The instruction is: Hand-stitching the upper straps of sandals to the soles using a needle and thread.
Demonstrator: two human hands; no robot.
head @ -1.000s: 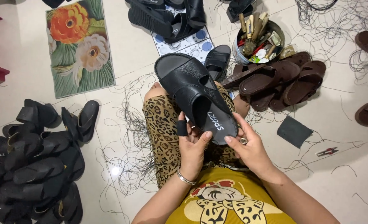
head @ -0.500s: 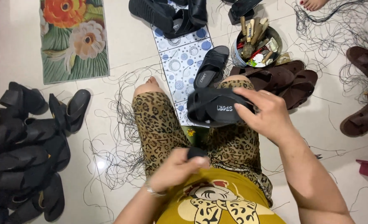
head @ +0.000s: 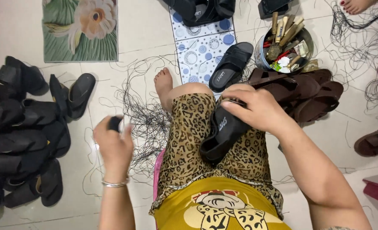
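There is one view only, from a camera worn on the person's head, looking almost straight down over the chest onto the lap and the tiled floor (head: 125,38). It sits close: the yellow shirt (head: 223,208) fills the bottom edge, and both forearms enter from below, the left hand (head: 112,142) at lower left and the right hand (head: 257,108) right of centre. The top of the frame faces away from the person, past the knees to a patterned mat (head: 80,30). The floor to either side reaches the frame edges.
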